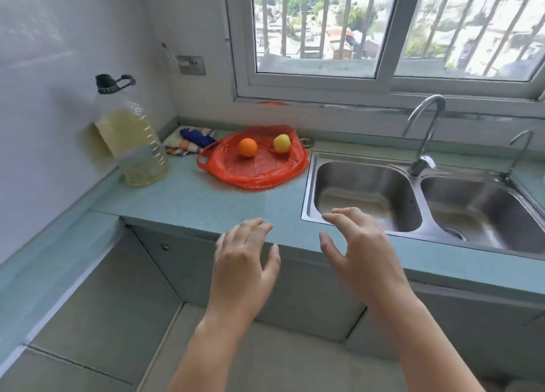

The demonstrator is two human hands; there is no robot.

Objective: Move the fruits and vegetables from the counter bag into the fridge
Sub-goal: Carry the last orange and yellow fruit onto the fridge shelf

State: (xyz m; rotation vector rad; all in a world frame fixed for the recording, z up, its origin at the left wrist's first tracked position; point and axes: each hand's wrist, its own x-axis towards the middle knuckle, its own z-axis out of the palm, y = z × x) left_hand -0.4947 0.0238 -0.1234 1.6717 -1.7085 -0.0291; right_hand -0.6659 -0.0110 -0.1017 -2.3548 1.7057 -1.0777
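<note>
A red plastic bag [256,170] lies spread flat on the pale green counter [191,203], left of the sink. On it sit an orange [247,147] and, to its right, a yellow fruit [282,143]. My left hand [244,262] and my right hand [359,244] are stretched out side by side at the counter's front edge, short of the bag. Both hold nothing, with fingers spread and lightly bent. No fridge is in view.
A big bottle of yellow oil [132,138] stands at the counter's left by the wall. A folded cloth [188,141] lies behind the bag. A steel double sink [413,203] with two taps [424,132] fills the right side. A barred window [383,29] is above.
</note>
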